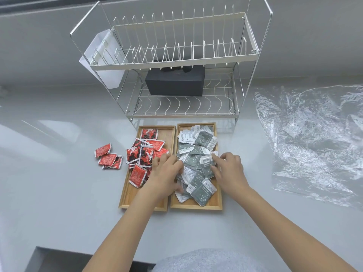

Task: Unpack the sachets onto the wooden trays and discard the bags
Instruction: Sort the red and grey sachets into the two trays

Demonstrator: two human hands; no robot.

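Two wooden trays lie side by side on the grey counter. The left tray point(129, 195) carries red sachets point(146, 152), some spilling over its left rim. Three more red sachets point(109, 159) lie loose on the counter to the left. The right tray point(213, 205) is heaped with grey and white sachets point(198, 142). My left hand point(167, 171) rests on the grey pile at the trays' shared edge, fingers spread. My right hand point(227, 169) touches a grey sachet point(207, 160) with its fingertips. An empty clear plastic bag point(314, 138) lies crumpled at the right.
A white wire dish rack point(176, 63) stands behind the trays, with a black box point(174, 84) on its lower shelf and a white holder point(102, 57) on its left side. A dark opening point(51, 260) shows at the counter's near left edge.
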